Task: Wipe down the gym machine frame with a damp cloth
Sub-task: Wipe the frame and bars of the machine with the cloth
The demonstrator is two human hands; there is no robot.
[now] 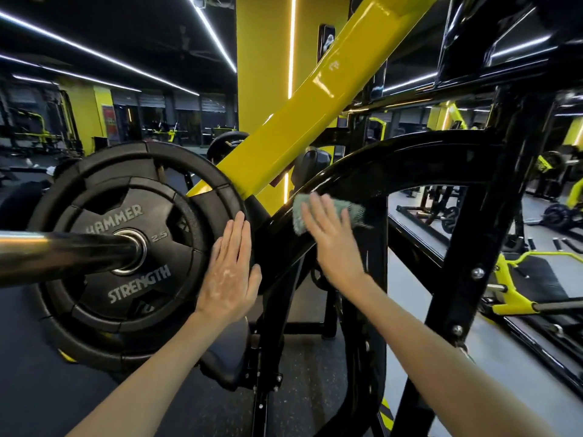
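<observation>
The right hand (328, 234) was laid flat, fingers straight and slightly spread. A pale green, ribbed, folded cloth (348, 210) was pressed under it against the glossy, curved black steel frame bar (394, 159). The flat palm was judged to be used so that the damp cloth would make broad contact with the rounded surface. The cloth was thus found on the upper face of that bar, towards its lower left end, with its edges showing beyond the fingertips.

The left hand (232, 275) was held open, fingers straight and close together, and was rested against the rim of the large black rubber weight plate (104, 216) just left of the curved bar. Nothing was gripped by it; it was probably placed there for bracing, or to steady the plate while the bar was rubbed.

A chrome steel sleeve (63, 250) was seen through the plate's hub, further left of the bar. A slanted yellow painted steel beam (293, 121) was seen rising behind the bar's left end.
</observation>
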